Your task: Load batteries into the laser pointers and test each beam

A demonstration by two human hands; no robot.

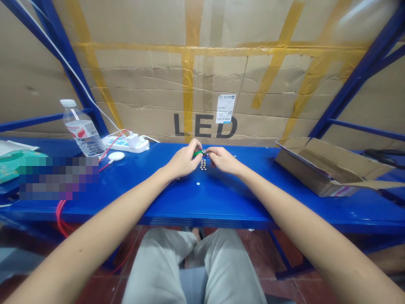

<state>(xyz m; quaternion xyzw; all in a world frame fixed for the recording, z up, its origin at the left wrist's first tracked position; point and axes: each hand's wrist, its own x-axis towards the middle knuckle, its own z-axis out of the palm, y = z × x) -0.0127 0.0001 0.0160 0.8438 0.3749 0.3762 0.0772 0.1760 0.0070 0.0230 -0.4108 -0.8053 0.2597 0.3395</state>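
Both hands meet over the middle of the blue shelf (221, 198). My left hand (182, 159) is closed in a pinch on a small green part (198, 153). My right hand (223, 159) is closed too, its fingertips pinching a tiny metal piece (204, 151) at the end of the green part. Just below the hands, several small round metal pieces (203, 165) lie in a cluster on the shelf. One single pale round piece (198, 184) lies nearer to me.
A water bottle (82, 128) stands at the left, beside a white power strip (126, 143) with a plugged charger and a red cable (63, 211). An open cardboard box (329, 166) lies at the right. A big cardboard sheet marked LED (205, 76) backs the shelf.
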